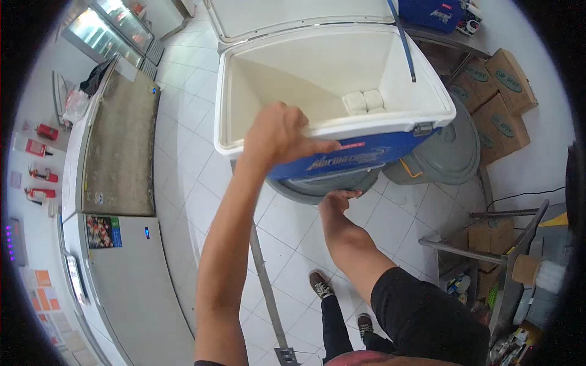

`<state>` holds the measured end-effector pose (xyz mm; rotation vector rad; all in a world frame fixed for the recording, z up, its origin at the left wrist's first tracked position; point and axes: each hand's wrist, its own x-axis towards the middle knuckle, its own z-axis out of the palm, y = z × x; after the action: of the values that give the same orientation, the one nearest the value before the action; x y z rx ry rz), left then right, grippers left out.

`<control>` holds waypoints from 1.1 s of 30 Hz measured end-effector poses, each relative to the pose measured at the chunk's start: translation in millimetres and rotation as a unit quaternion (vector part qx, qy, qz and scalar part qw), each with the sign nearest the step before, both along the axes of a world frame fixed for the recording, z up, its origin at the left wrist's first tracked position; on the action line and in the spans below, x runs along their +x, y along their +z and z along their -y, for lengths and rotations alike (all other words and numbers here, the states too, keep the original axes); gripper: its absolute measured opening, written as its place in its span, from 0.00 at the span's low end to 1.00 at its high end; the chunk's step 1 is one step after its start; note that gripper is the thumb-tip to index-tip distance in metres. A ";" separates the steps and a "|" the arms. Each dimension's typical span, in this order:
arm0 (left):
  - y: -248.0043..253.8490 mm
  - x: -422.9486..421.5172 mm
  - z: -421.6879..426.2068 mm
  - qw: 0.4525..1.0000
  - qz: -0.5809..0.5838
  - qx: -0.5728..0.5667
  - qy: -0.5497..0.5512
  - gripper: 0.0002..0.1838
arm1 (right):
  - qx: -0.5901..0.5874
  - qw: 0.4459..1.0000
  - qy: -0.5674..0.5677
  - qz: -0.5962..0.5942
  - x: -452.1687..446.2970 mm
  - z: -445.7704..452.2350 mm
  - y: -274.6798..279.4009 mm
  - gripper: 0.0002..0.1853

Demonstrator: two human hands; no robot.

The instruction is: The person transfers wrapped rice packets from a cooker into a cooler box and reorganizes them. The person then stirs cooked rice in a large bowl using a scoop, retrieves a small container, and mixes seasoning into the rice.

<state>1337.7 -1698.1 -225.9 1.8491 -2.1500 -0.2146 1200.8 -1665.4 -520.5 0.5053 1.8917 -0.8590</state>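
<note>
White-tiled floor (186,134) surrounds the open cooler (366,157) above a grey lid (320,190), the left hand (278,134) clasping its front rim (379,123), probably for steadiness, the right hand (340,199) below, its grip unclear.

To my left — one long white chest freezer (125,274), red cylindrical fire extinguishers (46,175), lit glass-door refrigerators (101,32). To my right — stacked brown cardboard boxes (499,137) with green-oval print. Below me: white square floor tiles (186,137).

Unreadable lettering (348,160) on cooler (418,144), boxes (508,90)
</note>
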 end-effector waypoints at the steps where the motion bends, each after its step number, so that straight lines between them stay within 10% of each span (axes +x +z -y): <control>1: -0.6 6.4 10.1 1.000 -0.009 -0.007 -0.014 0.43 | 0.002 1.000 0.004 -0.023 6.9 12.6 -3.3 0.54; 22: 3.8 30.3 46.8 0.969 -0.089 0.176 -0.147 0.30 | 0.070 0.972 0.160 -0.157 21.3 19.4 -96.5 0.39; 29: 19.3 88.5 50.7 0.936 -0.282 0.054 -0.204 0.32 | 0.045 0.958 0.079 -0.270 -92.6 -16.6 -52.0 0.34; 33: 21.9 182.8 31.0 0.930 -0.356 -0.052 0.078 0.49 | -0.014 0.848 0.051 -0.528 -235.4 -56.2 -16.9 0.21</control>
<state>1520.4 -1729.2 -204.0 1.5417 -1.4795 -0.6137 965.5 -1609.2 -537.5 -0.1764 2.8462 -1.2250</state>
